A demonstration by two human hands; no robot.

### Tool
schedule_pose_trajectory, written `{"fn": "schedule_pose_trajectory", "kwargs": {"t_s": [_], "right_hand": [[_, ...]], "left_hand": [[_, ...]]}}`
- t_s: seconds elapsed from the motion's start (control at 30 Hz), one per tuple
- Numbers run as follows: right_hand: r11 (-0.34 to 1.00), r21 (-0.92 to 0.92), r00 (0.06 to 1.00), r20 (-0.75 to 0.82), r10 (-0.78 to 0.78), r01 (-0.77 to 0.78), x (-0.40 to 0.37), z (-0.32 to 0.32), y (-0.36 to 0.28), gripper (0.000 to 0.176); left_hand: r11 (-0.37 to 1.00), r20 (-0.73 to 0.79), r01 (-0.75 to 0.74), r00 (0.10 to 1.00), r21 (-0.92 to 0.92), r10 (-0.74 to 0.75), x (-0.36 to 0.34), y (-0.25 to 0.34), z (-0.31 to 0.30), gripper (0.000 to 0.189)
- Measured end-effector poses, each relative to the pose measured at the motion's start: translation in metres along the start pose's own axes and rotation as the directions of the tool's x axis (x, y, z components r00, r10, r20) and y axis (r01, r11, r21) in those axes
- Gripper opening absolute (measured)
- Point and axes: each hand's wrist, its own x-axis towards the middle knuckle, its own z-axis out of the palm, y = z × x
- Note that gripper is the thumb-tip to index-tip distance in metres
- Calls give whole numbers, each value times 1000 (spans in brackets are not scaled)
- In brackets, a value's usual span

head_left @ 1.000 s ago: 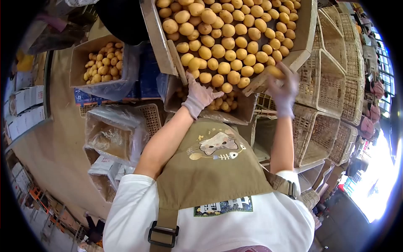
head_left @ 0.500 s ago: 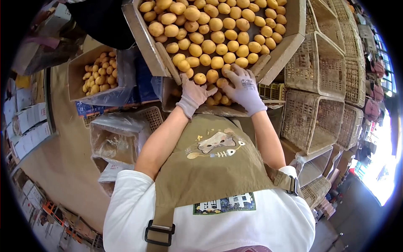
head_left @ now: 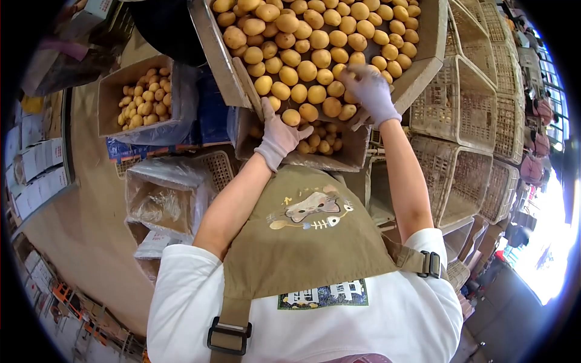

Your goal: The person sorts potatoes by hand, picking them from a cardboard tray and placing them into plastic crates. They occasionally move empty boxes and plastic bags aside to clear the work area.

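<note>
Mostly in one layer, many round yellow-orange pieces of produce (head_left: 307,71) lie on a wide tray with raised greyish-brown walls (head_left: 423,69). Above its near right part is the right hand (head_left: 370,94), in a pale thin glove; its fingers are bent down among the pieces and a little blurred, so one cannot tell whether they grip something. The left hand (head_left: 281,134), in a similar glove, is open, with thumb and fingers spread, at the near left corner of the tray. Just below this near edge, a brown cardboard carton (head_left: 358,150) contains more such pieces. To the left, another cardboard box, lined with clear plastic (head_left: 108,112), is also filled with them. To the right stand stacked pale lattice plastic crates (head_left: 433,103). The person wears an olive apron with a cat print (head_left: 302,254).
</note>
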Motion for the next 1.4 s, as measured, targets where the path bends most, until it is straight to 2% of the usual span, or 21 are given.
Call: {"fn": "schedule_pose_trajectory", "kwargs": {"t_s": [0.03,0.1,0.2,0.23,0.33,0.4,0.43,0.5,0.57,0.63,0.7,0.73,0.87,0.9,0.93,1.0,1.1,1.2,1.23,1.3,1.4], "right_hand": [[994,0,973,-206,-107,109,18,5,13,43],[999,31,939,-343,-23,36,50,10,22,45],[983,-127,979,-176,106,-129,73,13,16,54],[987,-80,979,-161,128,-142,77,9,19,56],[967,249,939,-342,33,57,47,9,24,58],[807,476,846,-531,-53,349,-15,4,15,54],[885,276,786,-601,-145,374,-44,15,48,54],[827,355,741,-664,-106,437,-122,38,91,51],[956,288,854,-509,106,53,-183,56,137,48],[882,4,833,-326,446,-471,-215,62,161,44],[993,-26,821,-565,82,-117,-190,45,135,41],[991,134,794,-605,65,22,-164,36,97,36],[936,50,819,-503,-277,347,-56,32,-11,29],[908,-23,774,-514,-369,418,-30,41,-28,29],[883,-106,776,-438,-454,456,2,55,-35,33],[896,-368,953,-70,-295,250,40,64,-66,41],[816,-545,981,102,-166,195,47,43,-100,32],[824,-531,977,50,-206,201,57,62,-72,23],[820,-539,977,32,-211,195,54,64,-68,22],[868,-446,967,-19,-254,219,54,73,-48,35],[875,-263,863,-202,-462,407,21,53,-24,45]], "left_hand": [[1000,5,16,1000,8,-16,4,-1,0,79],[999,6,41,999,19,-41,12,-4,-7,76],[994,19,59,998,-91,-57,15,-7,-14,73],[991,20,60,998,-123,-58,15,-7,-13,73],[989,117,43,993,-140,-27,13,-7,-18,76],[989,86,27,996,-144,-15,15,-7,-16,79],[989,100,23,995,-146,-8,14,-8,-18,80],[993,138,31,990,-118,-15,16,-6,-18,81],[991,81,30,997,-131,-20,15,-7,-14,83],[993,59,38,998,-115,-31,18,-7,-13,83],[994,61,31,998,-107,-25,19,-7,-13,79],[994,92,34,995,-108,-24,18,-8,-16,77],[999,12,38,999,37,-38,8,-3,-5,70],[997,-36,44,998,67,-42,7,-2,-6,67],[982,7,-72,997,172,71,18,-7,-26,59],[976,-32,-88,995,201,96,10,-5,-17,51],[964,-34,-129,989,231,141,0,-1,-8,63],[995,-125,-29,991,99,41,3,0,-6,86],[994,-127,-83,988,69,92,6,-3,-2,89],[999,17,-23,1000,-34,24,5,-1,-1,89],[998,-127,-26,992,-58,19,8,-1,5,89]]}}
